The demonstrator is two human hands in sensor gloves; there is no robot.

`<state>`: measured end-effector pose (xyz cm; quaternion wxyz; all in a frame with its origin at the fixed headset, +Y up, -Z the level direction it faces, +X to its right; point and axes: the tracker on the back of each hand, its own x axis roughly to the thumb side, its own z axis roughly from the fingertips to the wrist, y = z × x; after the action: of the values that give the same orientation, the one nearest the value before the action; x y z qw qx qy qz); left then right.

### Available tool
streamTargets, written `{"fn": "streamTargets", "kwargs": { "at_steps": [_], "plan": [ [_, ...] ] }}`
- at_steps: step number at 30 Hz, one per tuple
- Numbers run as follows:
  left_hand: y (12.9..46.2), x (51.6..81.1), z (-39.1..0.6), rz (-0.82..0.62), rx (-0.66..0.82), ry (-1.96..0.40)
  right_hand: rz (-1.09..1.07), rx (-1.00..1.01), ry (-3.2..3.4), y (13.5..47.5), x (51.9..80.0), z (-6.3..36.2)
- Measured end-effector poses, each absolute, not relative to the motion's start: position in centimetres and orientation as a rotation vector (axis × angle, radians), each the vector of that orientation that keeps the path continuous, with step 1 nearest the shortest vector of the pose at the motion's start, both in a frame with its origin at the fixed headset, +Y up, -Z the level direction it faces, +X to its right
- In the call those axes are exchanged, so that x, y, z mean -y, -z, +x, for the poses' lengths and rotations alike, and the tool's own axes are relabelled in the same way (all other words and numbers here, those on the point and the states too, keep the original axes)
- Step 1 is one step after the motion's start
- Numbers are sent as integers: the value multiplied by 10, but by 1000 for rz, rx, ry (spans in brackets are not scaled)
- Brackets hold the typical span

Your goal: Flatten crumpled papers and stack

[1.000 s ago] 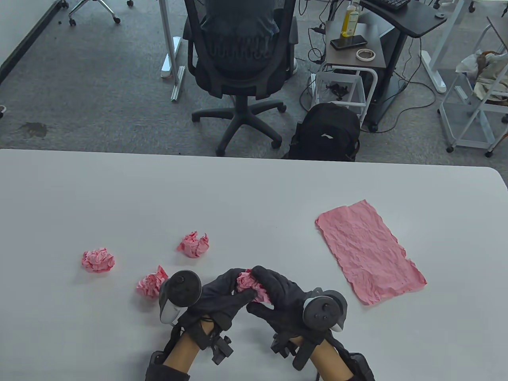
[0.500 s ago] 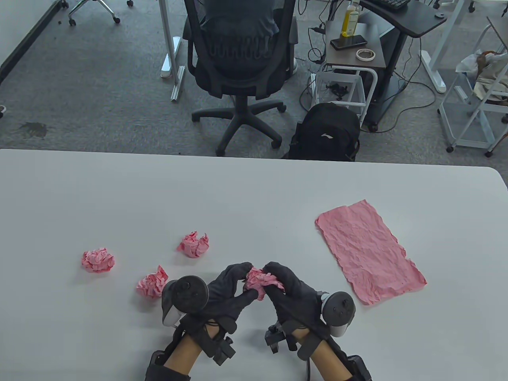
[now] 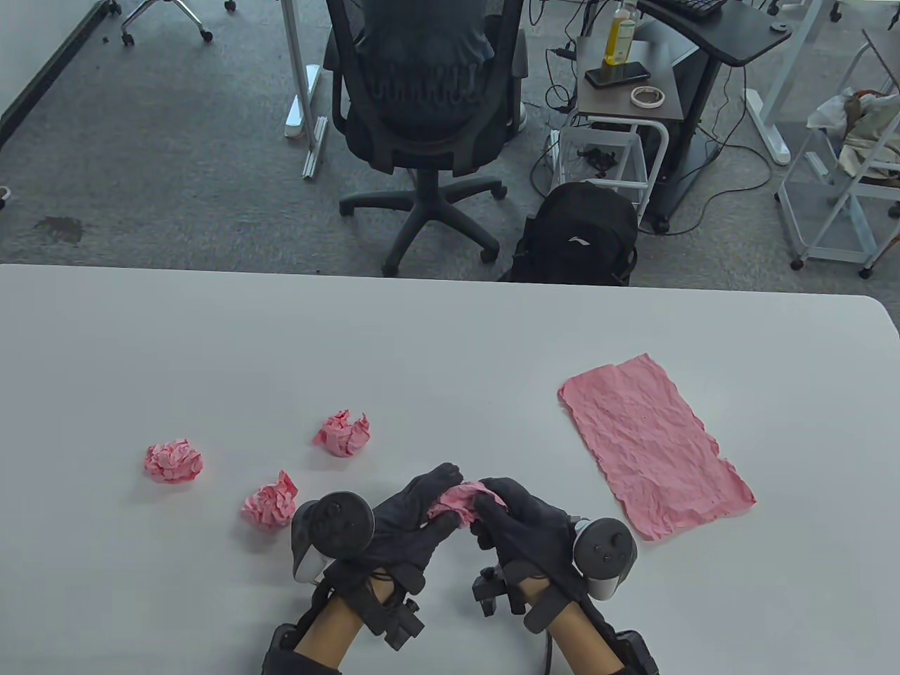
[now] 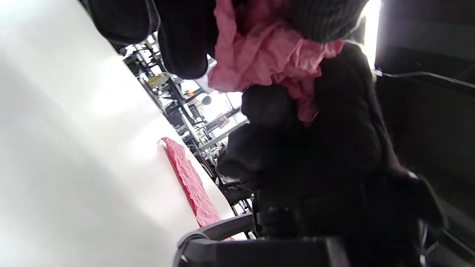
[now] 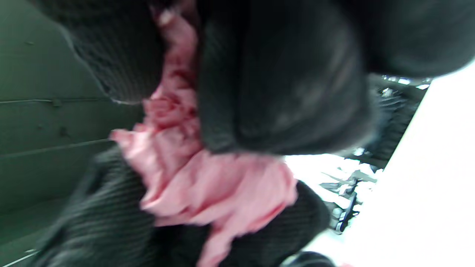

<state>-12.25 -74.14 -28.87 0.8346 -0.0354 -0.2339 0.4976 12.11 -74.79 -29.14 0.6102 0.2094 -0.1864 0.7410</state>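
Observation:
Both gloved hands meet above the near middle of the white table [image 3: 450,337]. Between them is a crumpled pink paper [image 3: 460,500]; my left hand [image 3: 422,510] and my right hand [image 3: 510,513] both pinch it. The wrist views show the same pink paper [image 4: 259,55] [image 5: 207,189] bunched among dark fingers. Three pink paper balls lie to the left: one far left [image 3: 173,461], one by the left tracker [image 3: 269,505], one further back [image 3: 342,434]. A flattened pink sheet [image 3: 654,450] [image 4: 191,181] lies on the right.
Beyond the table's far edge stand a black office chair [image 3: 422,105], a black backpack [image 3: 580,235] and a small side table with a bottle [image 3: 622,31]. A white wire rack [image 3: 844,176] stands at the right.
The hands have drawn nearer to me, and the paper has gone from a tight ball to a looser, wider bunch. The right wrist has swung outward. The other papers lie as before.

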Motion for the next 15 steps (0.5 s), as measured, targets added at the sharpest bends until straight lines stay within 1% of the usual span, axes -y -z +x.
{"fn": "streamTargets", "kwargs": {
  "at_steps": [3,4,6,8,10,13,15],
  "plan": [
    [294,747,-132,-106,471,-1148,559,408,-1732,288,746,116],
    [296,749,-135,-105,458,-1177,567,426,-1757,287,745,115],
    [297,752,-135,-135,465,-1200,515,515,-1844,283,743,114],
    [298,753,-127,-223,571,-1248,549,549,-1915,283,742,117],
    [294,754,-118,-307,650,-1295,594,494,-1884,283,740,118],
    [289,757,-104,-358,688,-1222,655,468,-1870,282,738,114],
    [288,758,-103,-331,675,-1131,714,443,-1897,280,738,109]
  ]
}}
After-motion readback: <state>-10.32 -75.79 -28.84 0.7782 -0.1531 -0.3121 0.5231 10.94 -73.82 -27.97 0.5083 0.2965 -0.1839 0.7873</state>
